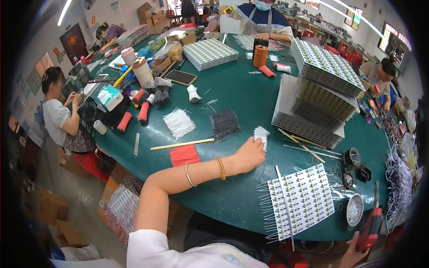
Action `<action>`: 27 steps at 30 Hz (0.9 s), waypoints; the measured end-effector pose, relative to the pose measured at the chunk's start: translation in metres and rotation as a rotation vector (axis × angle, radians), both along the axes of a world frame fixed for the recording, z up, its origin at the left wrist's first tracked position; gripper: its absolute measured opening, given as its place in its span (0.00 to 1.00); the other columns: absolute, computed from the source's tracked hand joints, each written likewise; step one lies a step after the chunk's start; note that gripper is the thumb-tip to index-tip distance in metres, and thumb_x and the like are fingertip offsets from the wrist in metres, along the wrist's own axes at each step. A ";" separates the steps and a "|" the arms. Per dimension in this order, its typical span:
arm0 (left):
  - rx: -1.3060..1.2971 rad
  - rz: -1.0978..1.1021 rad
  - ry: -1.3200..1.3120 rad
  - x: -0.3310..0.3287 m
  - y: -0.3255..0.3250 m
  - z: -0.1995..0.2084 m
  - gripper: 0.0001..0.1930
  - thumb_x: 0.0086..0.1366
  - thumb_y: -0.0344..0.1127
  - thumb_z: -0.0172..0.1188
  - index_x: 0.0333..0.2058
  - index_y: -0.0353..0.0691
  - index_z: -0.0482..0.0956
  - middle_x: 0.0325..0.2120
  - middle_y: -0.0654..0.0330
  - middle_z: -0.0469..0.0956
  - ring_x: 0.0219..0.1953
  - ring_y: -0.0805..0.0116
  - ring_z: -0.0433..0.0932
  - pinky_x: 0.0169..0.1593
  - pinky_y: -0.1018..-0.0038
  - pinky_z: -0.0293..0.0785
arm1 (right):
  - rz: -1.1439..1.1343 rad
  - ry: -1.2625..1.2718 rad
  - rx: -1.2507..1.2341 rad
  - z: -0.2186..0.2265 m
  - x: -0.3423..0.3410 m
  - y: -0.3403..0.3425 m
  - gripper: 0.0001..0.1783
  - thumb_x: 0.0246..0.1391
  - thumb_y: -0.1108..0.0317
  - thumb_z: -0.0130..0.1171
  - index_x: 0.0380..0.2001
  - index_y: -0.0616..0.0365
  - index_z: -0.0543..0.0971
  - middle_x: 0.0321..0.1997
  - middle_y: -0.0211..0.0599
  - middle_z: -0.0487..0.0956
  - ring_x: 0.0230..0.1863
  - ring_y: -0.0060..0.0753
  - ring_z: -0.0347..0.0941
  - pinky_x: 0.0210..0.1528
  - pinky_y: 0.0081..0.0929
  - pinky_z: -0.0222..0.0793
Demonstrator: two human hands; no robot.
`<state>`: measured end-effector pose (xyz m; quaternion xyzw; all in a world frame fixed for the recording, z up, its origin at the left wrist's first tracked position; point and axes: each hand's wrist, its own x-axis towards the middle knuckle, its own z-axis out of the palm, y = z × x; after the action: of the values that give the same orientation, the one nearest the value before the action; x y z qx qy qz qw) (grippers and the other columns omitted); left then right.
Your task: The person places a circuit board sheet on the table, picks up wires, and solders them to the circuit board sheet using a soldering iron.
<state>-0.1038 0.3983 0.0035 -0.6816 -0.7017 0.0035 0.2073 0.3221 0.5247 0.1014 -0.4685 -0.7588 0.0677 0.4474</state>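
My left hand (250, 155) reaches across the green table, fingers pinched at the near end of a small pile of short white wires (261, 132). How many wires it grips is hidden. Left of it lie black wires (225, 124), more white wires (178, 123) and red wires (185, 155). At the lower right, my right hand (354, 253) is closed on a red-and-black hand tool (370, 230) with a narrow nose pointing up. Between the hands lies a white panel of small circuit boards (308, 196), wires sticking out along its left edge, a metal strip (286, 207) across it.
Tall stacks of board panels (328, 67) stand at the right, beside wooden sticks (301, 145). A metal bowl (355, 210) and rubber bands (338, 165) lie near the right edge. A phone (180, 77) and an orange jar (260, 56) are farther back. Several co-workers sit around the table.
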 end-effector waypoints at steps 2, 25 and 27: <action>-0.023 -0.008 0.028 -0.004 0.004 0.002 0.04 0.45 0.32 0.58 0.22 0.40 0.78 0.25 0.61 0.74 0.37 0.64 0.69 0.38 0.70 0.63 | 0.087 0.076 -0.032 0.008 0.018 0.036 0.18 0.50 0.63 0.66 0.36 0.66 0.73 0.23 0.35 0.77 0.21 0.25 0.71 0.28 0.22 0.67; 0.037 -0.045 0.013 -0.013 0.009 0.011 0.02 0.48 0.27 0.54 0.23 0.40 0.71 0.21 0.58 0.74 0.29 0.62 0.73 0.38 0.70 0.65 | 0.190 0.444 -0.384 -0.089 0.006 0.009 0.12 0.52 0.76 0.59 0.39 0.68 0.72 0.16 0.29 0.69 0.14 0.17 0.63 0.17 0.17 0.58; 0.066 -0.032 -0.079 -0.014 0.010 0.016 0.08 0.43 0.25 0.57 0.25 0.38 0.69 0.23 0.56 0.71 0.30 0.61 0.71 0.37 0.70 0.65 | 0.187 0.469 -0.370 -0.086 0.004 0.004 0.14 0.52 0.77 0.58 0.43 0.69 0.72 0.16 0.29 0.69 0.14 0.17 0.62 0.17 0.17 0.58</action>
<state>-0.1182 0.4082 0.0197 -0.6851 -0.6981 -0.0498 0.2020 0.3265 0.5288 0.0154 -0.4419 -0.6493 0.3517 0.5093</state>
